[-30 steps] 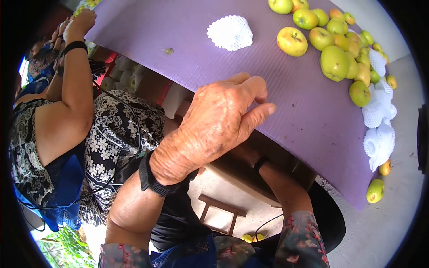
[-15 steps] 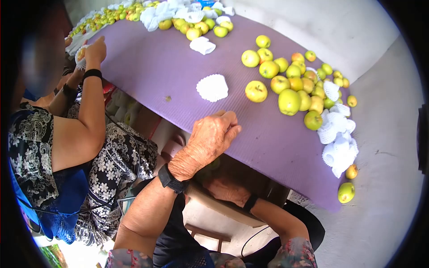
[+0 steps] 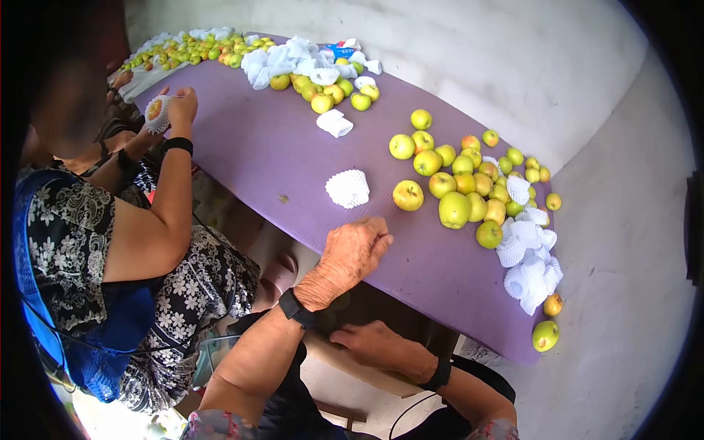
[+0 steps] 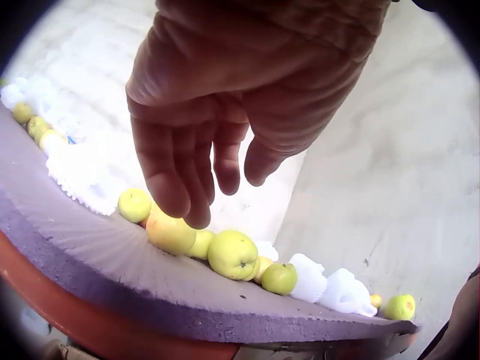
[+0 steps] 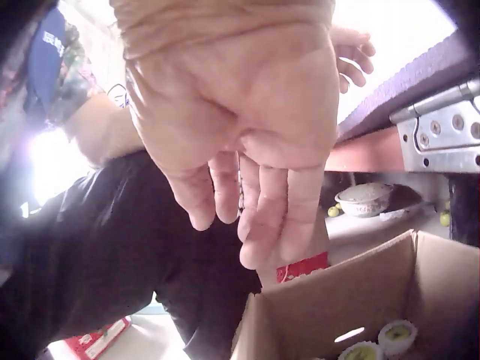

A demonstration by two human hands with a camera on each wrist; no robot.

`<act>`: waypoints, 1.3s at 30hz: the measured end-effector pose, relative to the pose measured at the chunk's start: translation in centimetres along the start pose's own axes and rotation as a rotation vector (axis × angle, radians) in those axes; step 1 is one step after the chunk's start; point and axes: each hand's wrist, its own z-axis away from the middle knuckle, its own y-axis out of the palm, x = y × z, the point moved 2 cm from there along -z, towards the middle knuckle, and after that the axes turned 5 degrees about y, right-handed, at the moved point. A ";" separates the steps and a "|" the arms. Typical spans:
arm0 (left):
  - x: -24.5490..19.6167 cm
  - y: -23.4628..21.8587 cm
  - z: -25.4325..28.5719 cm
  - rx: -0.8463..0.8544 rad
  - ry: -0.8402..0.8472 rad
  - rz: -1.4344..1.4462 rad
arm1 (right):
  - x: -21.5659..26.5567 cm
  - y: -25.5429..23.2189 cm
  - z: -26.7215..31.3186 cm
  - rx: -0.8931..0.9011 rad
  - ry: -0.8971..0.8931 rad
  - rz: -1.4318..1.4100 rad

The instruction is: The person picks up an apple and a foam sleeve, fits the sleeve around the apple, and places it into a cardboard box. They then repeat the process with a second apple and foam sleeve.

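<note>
In the head view my left hand [image 3: 348,253] hovers by the front edge of the purple-covered table [image 3: 315,158], holding nothing. The left wrist view shows its fingers hanging loosely curved. Beyond it lie a white foam net [image 3: 347,188] and a yellow-green apple [image 3: 408,195]. My right hand [image 3: 385,348] is below the table edge, over a cardboard box [image 5: 352,289]. Its fingers hang relaxed with nothing between them in the right wrist view. Inside the box, a green apple [image 5: 397,334] sits in a white foam net; another is partly cut off by the frame.
A cluster of apples [image 3: 469,183] and a heap of foam nets [image 3: 528,257] lie at the table's right end, by the wall. More nets [image 3: 290,62] and apples are farther back. At left, another person holds a net-wrapped apple [image 3: 155,111]. A metal hinge [image 5: 442,131] is under the table.
The head view has tilted up, revealing more table and wall. My right hand has risen from the dim space under the table into plain sight. My left hand stays near the table edge.
</note>
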 end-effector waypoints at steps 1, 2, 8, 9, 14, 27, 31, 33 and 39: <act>0.3 -0.4 -0.1 -0.057 -0.024 -0.015 | 0.3 -1.2 -0.1 -0.040 0.017 -0.009; 0.8 -1.0 -0.3 -0.112 -0.047 -0.030 | 0.6 -2.4 -0.3 -0.080 0.034 -0.018; 4.6 -4.2 -0.7 -0.343 -0.274 0.024 | -0.1 -9.3 -2.7 -0.437 0.108 0.047; 5.0 -4.5 -0.6 -0.356 -0.296 0.061 | -0.1 -10.2 -3.3 -0.481 0.108 0.087; 5.5 -5.9 -0.5 -0.385 -0.426 0.326 | -2.6 -10.7 -8.1 -0.416 0.092 0.324; 5.4 -6.4 -0.5 -0.393 -0.418 0.386 | -9.8 -11.2 -13.9 -0.417 0.207 0.226; 5.3 -6.4 -0.4 -0.326 -0.415 0.274 | -8.9 -11.5 -11.4 -0.557 0.147 0.102; 5.3 -6.0 -0.3 -0.288 -0.405 0.189 | -8.0 -11.4 -9.9 -0.559 0.151 0.071; 5.9 -3.5 -0.7 -0.312 -0.345 0.009 | -6.3 -11.9 -7.8 -0.495 0.164 0.211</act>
